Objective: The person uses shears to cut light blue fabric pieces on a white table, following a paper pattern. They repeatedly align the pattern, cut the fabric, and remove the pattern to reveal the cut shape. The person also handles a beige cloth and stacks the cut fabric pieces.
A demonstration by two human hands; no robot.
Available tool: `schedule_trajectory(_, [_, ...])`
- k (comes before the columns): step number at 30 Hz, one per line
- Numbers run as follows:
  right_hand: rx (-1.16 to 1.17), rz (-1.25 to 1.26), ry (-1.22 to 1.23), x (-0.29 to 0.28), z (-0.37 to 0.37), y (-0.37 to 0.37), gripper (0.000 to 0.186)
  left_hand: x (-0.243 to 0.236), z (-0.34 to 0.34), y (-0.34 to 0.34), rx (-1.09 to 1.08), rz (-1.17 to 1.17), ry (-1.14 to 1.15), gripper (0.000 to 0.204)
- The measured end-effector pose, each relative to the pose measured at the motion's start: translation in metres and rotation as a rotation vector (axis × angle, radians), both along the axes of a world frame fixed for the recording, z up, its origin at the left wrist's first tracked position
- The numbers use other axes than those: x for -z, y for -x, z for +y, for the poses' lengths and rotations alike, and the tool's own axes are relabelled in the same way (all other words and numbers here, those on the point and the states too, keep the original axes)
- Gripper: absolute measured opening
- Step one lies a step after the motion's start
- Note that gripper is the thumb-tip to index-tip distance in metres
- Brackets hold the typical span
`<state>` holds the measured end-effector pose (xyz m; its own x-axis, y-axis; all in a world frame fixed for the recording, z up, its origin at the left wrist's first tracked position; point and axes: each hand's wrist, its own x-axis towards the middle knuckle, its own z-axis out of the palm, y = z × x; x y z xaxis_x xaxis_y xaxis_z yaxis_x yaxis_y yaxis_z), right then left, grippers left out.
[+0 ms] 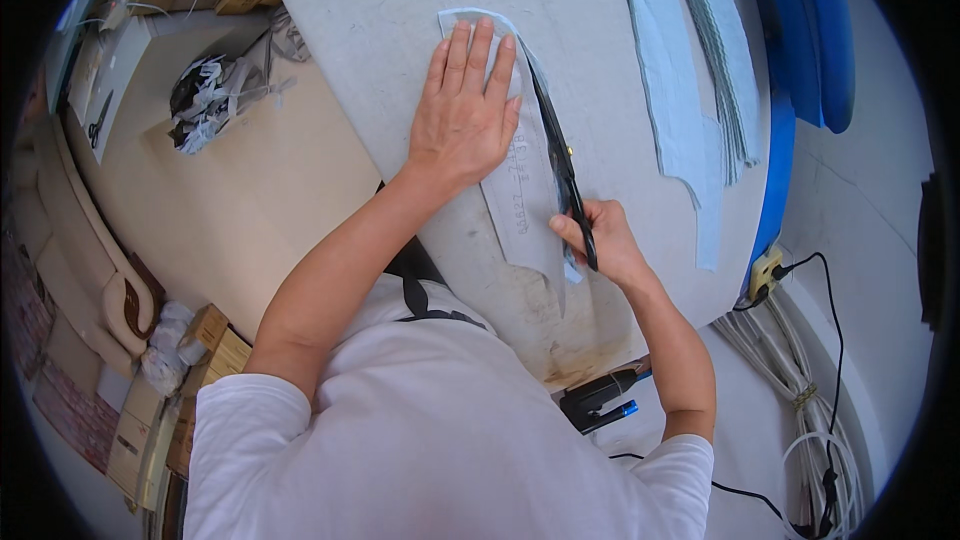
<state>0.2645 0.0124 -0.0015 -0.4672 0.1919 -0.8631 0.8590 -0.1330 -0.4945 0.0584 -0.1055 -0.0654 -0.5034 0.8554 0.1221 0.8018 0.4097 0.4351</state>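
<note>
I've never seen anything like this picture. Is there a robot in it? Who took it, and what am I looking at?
No robot here, just a person working with two bare hands. The picture comes from a wide fisheye camera worn on the person's head, looking down, which is why straight edges bend near the rim. The person's own white shirt fills the bottom.

The left hand lies flat on a long grey pattern piece, with a pale blue edge showing past its top. The right hand holds black scissors, their blades along the pattern's right side. All this is on a pale table. Farther right lie light blue cloth pieces and a layered stack of similar colour.
</note>
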Motion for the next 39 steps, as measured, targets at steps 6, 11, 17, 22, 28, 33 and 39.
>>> schedule_trajectory(6, [0.059, -0.008, 0.041, 0.0, 0.015, 0.001, 0.047, -0.002, -0.001, 0.0, 0.003, -0.008, 0.002, 0.061])
schedule_trajectory(11, [-0.009, -0.017, 0.006, 0.001, 0.025, 0.007, 0.05, -0.003, -0.001, 0.0, -0.003, -0.03, 0.001, 0.063])
schedule_trajectory(17, [-0.077, -0.027, -0.016, 0.002, 0.034, 0.007, 0.053, -0.004, -0.001, -0.001, -0.004, -0.039, 0.013, 0.064])
schedule_trajectory(22, [-0.092, -0.044, 0.007, -0.006, 0.049, 0.011, 0.054, -0.004, -0.001, 0.001, -0.002, -0.047, 0.022, 0.065])
schedule_trajectory(28, [-0.213, -0.064, -0.022, -0.014, 0.072, 0.027, 0.057, -0.003, -0.001, -0.001, -0.007, -0.051, 0.029, 0.065])
schedule_trajectory(33, [-0.258, -0.093, -0.052, -0.013, 0.077, 0.029, 0.058, -0.004, -0.001, 0.0, -0.007, -0.052, 0.032, 0.066])
schedule_trajectory(39, [-0.322, -0.073, -0.054, -0.009, 0.092, 0.026, 0.061, -0.005, -0.001, 0.001, -0.004, -0.058, 0.038, 0.065])
